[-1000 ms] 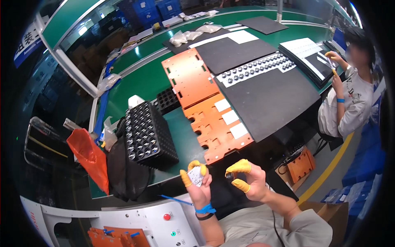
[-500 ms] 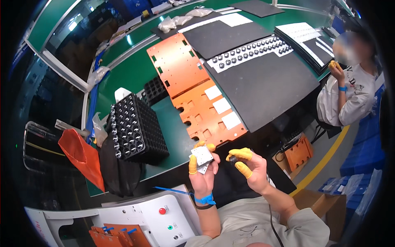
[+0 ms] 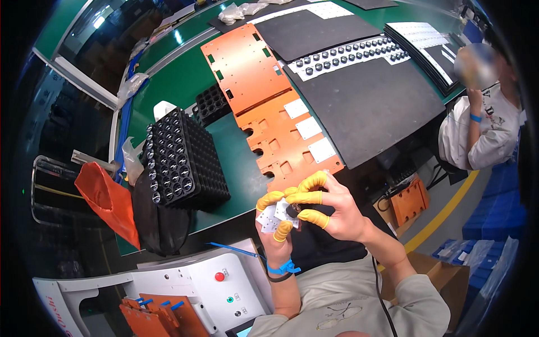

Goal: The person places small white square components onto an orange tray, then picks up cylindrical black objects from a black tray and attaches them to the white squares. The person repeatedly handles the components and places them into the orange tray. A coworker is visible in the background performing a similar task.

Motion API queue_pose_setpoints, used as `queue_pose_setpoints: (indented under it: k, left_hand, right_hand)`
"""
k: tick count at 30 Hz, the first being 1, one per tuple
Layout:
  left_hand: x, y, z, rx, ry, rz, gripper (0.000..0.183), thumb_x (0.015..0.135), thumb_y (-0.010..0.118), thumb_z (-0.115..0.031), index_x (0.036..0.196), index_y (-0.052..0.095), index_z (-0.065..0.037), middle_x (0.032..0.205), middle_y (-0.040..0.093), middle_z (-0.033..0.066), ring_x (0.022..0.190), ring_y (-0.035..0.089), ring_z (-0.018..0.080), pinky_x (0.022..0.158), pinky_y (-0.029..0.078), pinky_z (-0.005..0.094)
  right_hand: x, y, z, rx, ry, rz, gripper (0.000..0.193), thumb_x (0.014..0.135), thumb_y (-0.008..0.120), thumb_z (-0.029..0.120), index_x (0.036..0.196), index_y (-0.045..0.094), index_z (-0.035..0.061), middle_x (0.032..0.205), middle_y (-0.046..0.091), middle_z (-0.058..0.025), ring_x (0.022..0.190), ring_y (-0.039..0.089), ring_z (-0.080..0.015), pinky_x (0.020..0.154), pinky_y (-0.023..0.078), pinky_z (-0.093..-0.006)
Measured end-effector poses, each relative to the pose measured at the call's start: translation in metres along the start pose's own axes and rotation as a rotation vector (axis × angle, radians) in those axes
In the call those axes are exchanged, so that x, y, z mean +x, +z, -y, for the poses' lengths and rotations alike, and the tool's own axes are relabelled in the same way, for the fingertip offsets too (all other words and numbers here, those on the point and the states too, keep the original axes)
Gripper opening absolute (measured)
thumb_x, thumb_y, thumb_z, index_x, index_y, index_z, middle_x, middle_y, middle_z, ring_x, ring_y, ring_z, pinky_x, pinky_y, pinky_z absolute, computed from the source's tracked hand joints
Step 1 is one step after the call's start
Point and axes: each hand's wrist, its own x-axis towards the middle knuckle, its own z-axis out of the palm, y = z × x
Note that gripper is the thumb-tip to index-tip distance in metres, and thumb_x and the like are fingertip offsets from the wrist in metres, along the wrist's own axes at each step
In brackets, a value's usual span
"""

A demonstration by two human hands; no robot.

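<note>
My left hand, in yellow finger cots, is closed on a few small white square plates with holes. My right hand, also in yellow finger cots, pinches a small black round part against the plates' right side. The fingertips of both hands meet there and partly hide the contact. Just beyond the hands lies an orange fixture board, hinged open, with white square plates set in a row on its near half.
Left of the fixture stands a stack of black trays full of round parts. Black mats cover the right side, with a white sheet of black round parts. Another person sits at far right. A white machine panel is at lower left.
My right hand has moved left, bringing the black part against the plates in my left hand. The plates have turned, and the view has shifted slightly. The co-worker's hand has risen.
</note>
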Motion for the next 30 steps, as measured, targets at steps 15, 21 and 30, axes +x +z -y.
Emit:
queue_pose_setpoints:
  k: [15, 21, 30]
  left_hand:
    - [0.008, -0.01, -0.001, 0.1, -0.067, -0.089, 0.073, 0.089, 0.065, -0.063, 0.124, 0.057, 0.001, 0.101, 0.068, 0.0066, 0.077, 0.063, 0.0087, 0.055, 0.048, 0.0199]
    - [0.011, -0.011, 0.003, 0.095, -0.124, -0.068, 0.065, 0.096, 0.058, -0.058, 0.123, 0.058, 0.001, 0.093, 0.065, 0.0034, 0.072, 0.059, 0.007, 0.055, 0.046, 0.0202]
    - [0.011, -0.008, -0.001, 0.042, -0.178, -0.05, 0.059, 0.096, 0.06, -0.054, 0.121, 0.057, 0.0, 0.09, 0.063, 0.0025, 0.066, 0.056, 0.0068, 0.053, 0.043, 0.0201]
  right_hand:
    - [0.007, 0.008, -0.012, -0.135, -0.095, 0.077, 0.041, 0.077, 0.078, 0.003, 0.117, 0.071, 0.006, 0.112, 0.063, -0.0092, 0.102, 0.056, -0.0278, 0.09, 0.045, -0.0389]
    - [0.012, 0.011, -0.017, -0.212, -0.12, 0.062, 0.039, 0.076, 0.078, 0.006, 0.114, 0.072, 0.0062, 0.108, 0.063, -0.0085, 0.099, 0.056, -0.0277, 0.088, 0.045, -0.0385]
    - [0.011, 0.006, -0.022, -0.301, -0.111, 0.105, 0.038, 0.075, 0.082, 0.015, 0.11, 0.073, 0.0055, 0.108, 0.064, -0.0089, 0.098, 0.056, -0.0275, 0.085, 0.046, -0.0378]
